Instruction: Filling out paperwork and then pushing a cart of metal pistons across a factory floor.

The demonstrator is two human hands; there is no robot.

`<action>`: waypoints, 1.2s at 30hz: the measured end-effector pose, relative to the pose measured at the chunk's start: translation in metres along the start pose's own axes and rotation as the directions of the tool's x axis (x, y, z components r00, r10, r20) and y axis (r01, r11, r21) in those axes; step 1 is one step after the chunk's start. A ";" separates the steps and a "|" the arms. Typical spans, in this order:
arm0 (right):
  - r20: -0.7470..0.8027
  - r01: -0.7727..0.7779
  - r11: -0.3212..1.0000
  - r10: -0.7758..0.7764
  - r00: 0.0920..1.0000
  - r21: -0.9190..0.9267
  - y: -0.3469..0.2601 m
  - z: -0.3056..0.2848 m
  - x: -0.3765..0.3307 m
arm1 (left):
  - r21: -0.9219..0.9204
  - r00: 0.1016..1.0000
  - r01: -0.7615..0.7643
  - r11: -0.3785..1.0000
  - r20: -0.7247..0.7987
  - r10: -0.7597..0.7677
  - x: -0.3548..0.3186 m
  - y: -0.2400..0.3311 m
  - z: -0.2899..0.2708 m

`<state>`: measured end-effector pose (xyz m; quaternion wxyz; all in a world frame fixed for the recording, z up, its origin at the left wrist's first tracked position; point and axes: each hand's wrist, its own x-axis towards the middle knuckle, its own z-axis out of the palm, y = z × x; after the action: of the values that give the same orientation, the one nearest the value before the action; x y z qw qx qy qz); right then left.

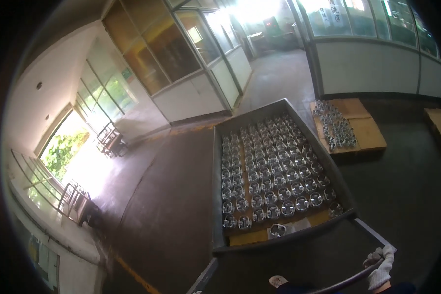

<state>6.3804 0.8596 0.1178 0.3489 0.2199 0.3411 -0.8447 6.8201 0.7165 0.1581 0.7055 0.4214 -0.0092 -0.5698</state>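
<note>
My right hand [380, 266], in a whitish knitted glove, is closed round the curved push bar [349, 281] of a grey metal cart [279, 239] at the lower right. Only a small pale patch at the bottom edge, near the left handle strut [203, 275], may belong to my left hand; its fingers are hidden. Rows of shiny metal pistons [287, 208] fill most of the cart's shallow bed. One separate piston [278, 230] lies near the front wall, beside a whitish sheet. Brown board shows beneath the rows.
More pistons [334, 125] rest on flat cardboard [367, 132] to the cart's right, with another cardboard piece [440, 126] farther right. Glazed partitions [367, 66] flank a passage ahead. Trolleys [78, 203] stand along the left wall by a bright doorway.
</note>
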 end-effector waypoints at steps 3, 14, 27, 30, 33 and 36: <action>0.016 -0.007 1.000 0.007 1.000 0.015 0.005 -0.014 -0.007 | 0.038 0.994 -0.028 0.999 -0.104 0.032 -0.015 0.014 0.014; -0.180 0.042 0.999 -0.040 0.983 0.007 0.024 0.009 -0.052 | 0.183 0.997 0.077 0.980 0.011 -0.080 0.028 0.042 0.029; -0.297 0.030 0.993 0.006 0.955 0.117 0.019 0.074 -0.084 | 0.721 0.566 0.414 0.556 0.275 -0.777 0.129 -0.124 0.221; -0.181 -0.003 0.976 0.043 0.983 0.220 0.054 0.042 -0.064 | 0.740 0.509 0.420 0.525 0.286 -0.812 0.145 -0.140 0.227; -0.150 0.013 0.971 0.024 0.988 0.240 0.079 0.041 -0.058 | 0.739 0.487 0.443 0.508 0.277 -0.828 0.166 -0.140 0.240; -0.263 0.065 0.983 -0.018 0.965 0.170 0.080 0.086 -0.080 | 0.721 0.494 0.463 0.516 0.273 -0.825 0.173 -0.133 0.251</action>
<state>6.4809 0.7895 0.1905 0.2621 0.3518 0.3120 -0.8427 6.6513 0.4302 0.1582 0.2225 0.3757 -0.2257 -0.8709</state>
